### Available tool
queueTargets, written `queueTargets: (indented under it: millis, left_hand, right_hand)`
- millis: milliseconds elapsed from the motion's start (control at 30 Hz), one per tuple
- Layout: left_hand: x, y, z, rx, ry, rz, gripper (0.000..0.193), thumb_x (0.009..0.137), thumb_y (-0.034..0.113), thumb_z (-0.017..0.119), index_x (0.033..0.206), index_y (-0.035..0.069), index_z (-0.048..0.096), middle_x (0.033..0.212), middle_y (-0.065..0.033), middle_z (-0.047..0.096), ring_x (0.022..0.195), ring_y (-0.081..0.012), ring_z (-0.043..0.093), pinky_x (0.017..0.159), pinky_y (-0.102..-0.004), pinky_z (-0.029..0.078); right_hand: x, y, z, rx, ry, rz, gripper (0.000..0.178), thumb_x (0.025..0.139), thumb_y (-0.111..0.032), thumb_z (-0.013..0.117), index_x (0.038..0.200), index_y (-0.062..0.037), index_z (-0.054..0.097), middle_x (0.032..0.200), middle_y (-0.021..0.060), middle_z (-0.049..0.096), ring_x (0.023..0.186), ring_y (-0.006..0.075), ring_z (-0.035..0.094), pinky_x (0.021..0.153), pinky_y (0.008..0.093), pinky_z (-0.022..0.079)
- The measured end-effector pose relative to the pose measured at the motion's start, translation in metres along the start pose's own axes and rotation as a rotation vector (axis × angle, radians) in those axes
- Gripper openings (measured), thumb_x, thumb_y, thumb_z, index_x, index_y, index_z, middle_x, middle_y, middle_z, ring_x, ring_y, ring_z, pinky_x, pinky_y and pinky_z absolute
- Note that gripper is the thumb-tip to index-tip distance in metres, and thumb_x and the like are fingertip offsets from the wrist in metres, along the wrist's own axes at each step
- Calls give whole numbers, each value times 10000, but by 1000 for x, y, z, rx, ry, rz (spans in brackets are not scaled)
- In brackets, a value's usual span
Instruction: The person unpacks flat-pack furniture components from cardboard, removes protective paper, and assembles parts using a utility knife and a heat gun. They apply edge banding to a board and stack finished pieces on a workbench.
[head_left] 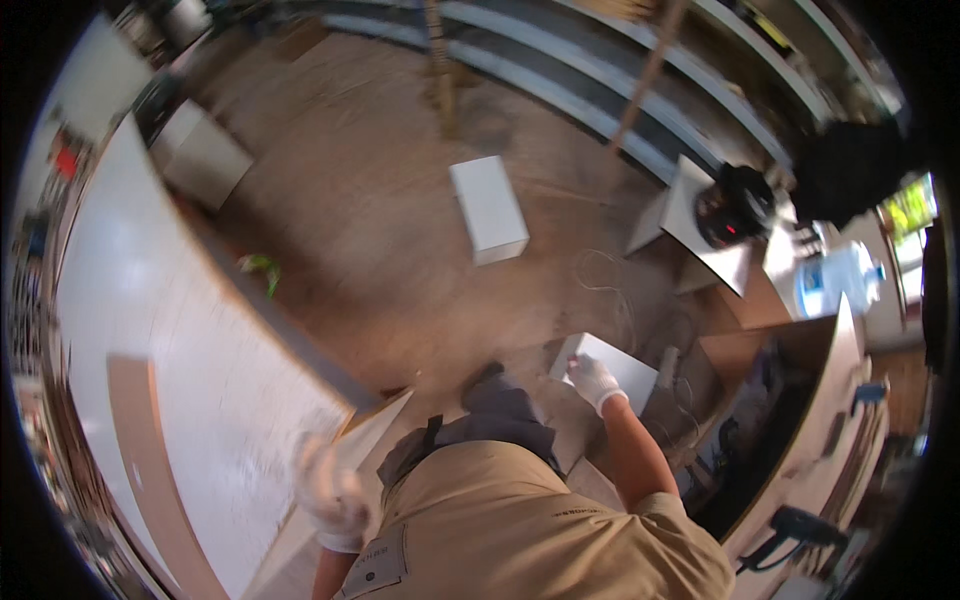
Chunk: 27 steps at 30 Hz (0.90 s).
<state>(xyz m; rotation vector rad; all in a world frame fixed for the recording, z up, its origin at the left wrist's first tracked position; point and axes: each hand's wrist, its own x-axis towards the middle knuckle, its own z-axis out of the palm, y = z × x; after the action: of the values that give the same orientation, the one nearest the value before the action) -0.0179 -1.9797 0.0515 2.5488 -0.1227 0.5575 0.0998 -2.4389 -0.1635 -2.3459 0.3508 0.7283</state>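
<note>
My right hand (594, 380), in a white glove, rests on the near edge of a small white panel (622, 364) lying low at my right; whether it grips it I cannot tell. My left hand (332, 492), also gloved and blurred, hangs beside the edge of a large white board (170, 340) on my left and holds nothing I can see. My tan shirt and dark trousers fill the bottom middle.
A white box (488, 208) lies on the brown floor ahead. Another white block (200, 152) sits far left. A black round fan (738, 205) and a water jug (838, 280) stand at right. A wooden cabinet (810, 420) with a power drill (795, 530) is near right.
</note>
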Motion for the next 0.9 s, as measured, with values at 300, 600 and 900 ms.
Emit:
queueTargets:
  millis: [300, 600, 900]
  left_hand:
    - [268, 139, 201, -412, -560, 239, 258, 965, 99, 650, 1192, -18, 689, 1263, -211, 700, 1164, -395, 680, 1026, -491, 544]
    - [471, 334, 486, -442, -745, 631, 302, 959, 220, 700, 1196, 33, 701, 1287, -226, 696, 1172, -425, 684, 1004, -489, 555]
    - [592, 523, 653, -466, -872, 780, 342, 1002, 327, 650, 1187, 44, 700, 1191, -187, 714, 1095, -409, 693, 960, -493, 542]
  right_hand:
    - [-30, 26, -151, 44, 85, 159, 414, 925, -169, 606, 1325, -98, 690, 1170, 160, 772, 1108, 372, 729, 990, 445, 561]
    - [-34, 135, -155, 515, 343, 595, 403, 953, -246, 610, 1319, -90, 678, 1214, 204, 755, 1143, 389, 715, 993, 452, 556]
    - [3, 134, -198, 1009, 360, 891, 456, 956, -220, 623, 1386, -73, 669, 1271, 173, 761, 1216, 293, 712, 1060, 367, 520]
